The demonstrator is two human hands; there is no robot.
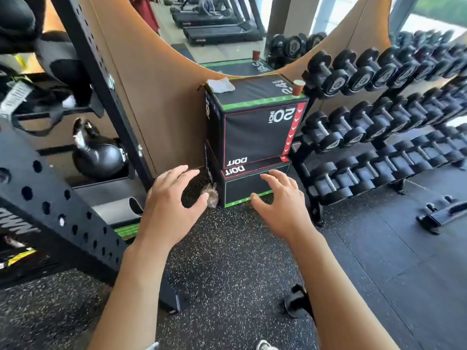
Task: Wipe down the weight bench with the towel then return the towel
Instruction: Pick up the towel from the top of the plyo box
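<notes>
Our left hand (171, 198) and right hand (280, 198) reach forward over the speckled rubber floor (227, 261) toward a stack of two black plyo boxes (255, 137), the landmark of this gym corner. Both hands are empty, the fingers (182, 170) spread apart and loosely bent, gripping nothing. They hover in front of the lower box, the left one off its left corner, the right one before its green-edged front face; we cannot tell whether either touches it.

The towel (221, 85), pale and crumpled, lies on top of the upper box at its back left corner, against the tan wall panel (161, 102). On the same top surface, at the right front corner, stands a brown paper cup (298, 87), upright. The upper box's front face carries "20 INCH" upside down.

A small crumpled clear wrapper (212, 198) sits on the floor at the lower box's left corner, just beside our left thumb. Left of the boxes rises a black perforated rack (101, 79), with a kettlebell (98, 155) on its shelf. Right of the boxes, a three-tier rack of dumbbells (366, 122) runs away along the wall. Behind the boxes a curved mirror (227, 29) shows treadmills.
</notes>
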